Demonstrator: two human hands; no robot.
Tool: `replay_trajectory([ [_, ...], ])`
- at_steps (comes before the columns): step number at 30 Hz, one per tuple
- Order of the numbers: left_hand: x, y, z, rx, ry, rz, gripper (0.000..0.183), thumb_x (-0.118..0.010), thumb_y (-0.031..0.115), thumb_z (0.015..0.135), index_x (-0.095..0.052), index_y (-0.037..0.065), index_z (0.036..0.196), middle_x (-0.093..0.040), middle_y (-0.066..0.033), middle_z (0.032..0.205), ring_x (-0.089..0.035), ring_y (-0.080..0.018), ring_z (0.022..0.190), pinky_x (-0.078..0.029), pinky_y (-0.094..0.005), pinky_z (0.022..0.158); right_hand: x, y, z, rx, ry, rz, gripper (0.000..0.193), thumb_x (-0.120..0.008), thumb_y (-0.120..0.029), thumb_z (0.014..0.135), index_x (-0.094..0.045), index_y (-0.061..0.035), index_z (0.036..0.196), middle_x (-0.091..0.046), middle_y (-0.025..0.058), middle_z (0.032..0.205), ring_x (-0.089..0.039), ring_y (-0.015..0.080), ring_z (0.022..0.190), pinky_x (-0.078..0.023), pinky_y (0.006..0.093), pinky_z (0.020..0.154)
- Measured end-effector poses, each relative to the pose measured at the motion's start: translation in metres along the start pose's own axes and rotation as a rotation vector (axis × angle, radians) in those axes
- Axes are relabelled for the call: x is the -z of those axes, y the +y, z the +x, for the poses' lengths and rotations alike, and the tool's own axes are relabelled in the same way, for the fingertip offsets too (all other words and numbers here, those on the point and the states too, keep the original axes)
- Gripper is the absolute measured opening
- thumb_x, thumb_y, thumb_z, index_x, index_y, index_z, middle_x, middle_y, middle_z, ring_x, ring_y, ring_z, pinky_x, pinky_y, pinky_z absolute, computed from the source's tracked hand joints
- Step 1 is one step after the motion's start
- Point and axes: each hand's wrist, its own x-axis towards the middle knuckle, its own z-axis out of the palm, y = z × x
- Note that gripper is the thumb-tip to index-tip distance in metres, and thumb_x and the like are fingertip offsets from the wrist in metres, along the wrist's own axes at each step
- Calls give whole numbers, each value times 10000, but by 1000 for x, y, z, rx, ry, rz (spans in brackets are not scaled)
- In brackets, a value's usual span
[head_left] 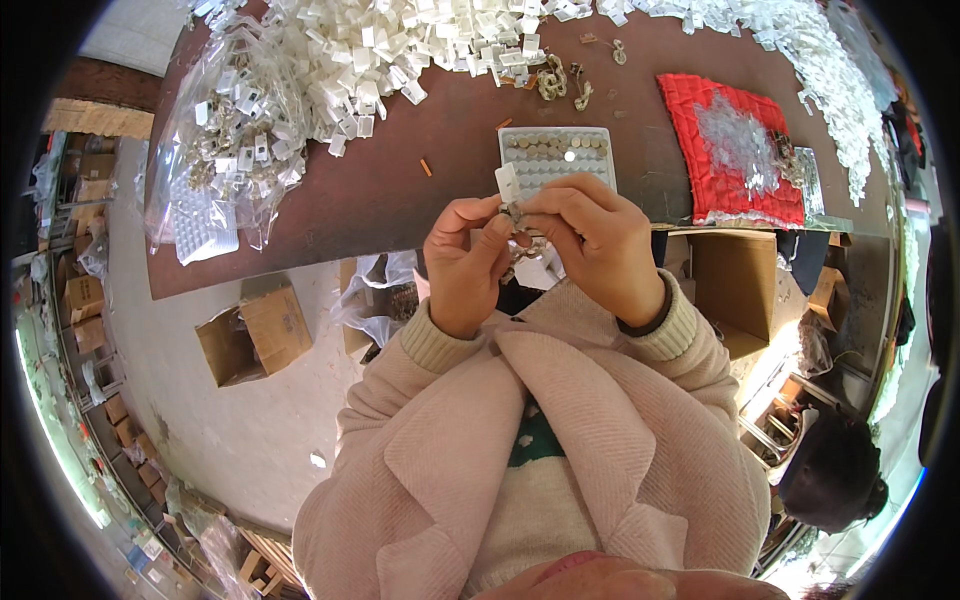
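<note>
My left hand (465, 262) and my right hand (598, 238) meet above the table's near edge, fingers pinched together. Between them is a small metallic chain-like bracelet (532, 250), its lower part dangling under the fingertips. A white tag (507, 184) stands up from the bracelet, above my left thumb. My fingers cover much of the piece, so its details cannot be made out. Just beyond my hands lies a pale tray (607, 165) with rows of small round pieces in its pockets; my right hand overlaps its near side.
White tags (385, 50) heap along the far side of the brown table (400, 205). A clear bag (235, 140) of tagged pieces lies left. At right, a red cloth (690, 150) bears clear plastic bits. Cardboard boxes (275, 330) stand below; another person's dark-haired head (830, 470) shows lower right.
</note>
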Motion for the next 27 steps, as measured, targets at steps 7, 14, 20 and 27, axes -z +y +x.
replay_trajectory([
  [7, -3, 4, 0, 29, 6, -56, 159, -613, 11, 982, -611, 16, 1141, -700, -100, 990, -608, -60, 657, -343, -163, 429, -6, 3, -1, 127, 25, 5, 168, -718, 31, 821, -691, -15, 981, -650, 102, 920, -661, 244, 714, -535, 325, 615],
  [14, 0, 7, -1, 69, -44, -110, 154, -614, 12, 981, -611, 17, 1135, -696, -98, 990, -652, -83, 721, -362, -154, 434, -8, -3, -2, 26, 92, 27, 189, -749, 43, 799, -726, -24, 975, -669, 89, 920, -673, 200, 723, -539, 302, 632],
  [20, 4, 9, 1, 117, -84, -169, 157, -613, 35, 987, -605, 19, 1143, -697, -97, 993, -645, -78, 713, -366, -153, 442, -4, 6, 2, -140, 78, 315, 220, -762, 88, 763, -742, -9, 960, -701, 77, 944, -690, 158, 802, -554, 267, 706],
  [27, 5, 10, 3, 149, -40, -173, 149, -626, 50, 984, -607, 19, 1129, -691, -102, 1001, -669, -101, 751, -359, -161, 429, -4, 2, 0, -92, 200, 258, 215, -756, 114, 748, -744, -1, 930, -732, 80, 878, -699, 142, 805, -554, 269, 707],
])
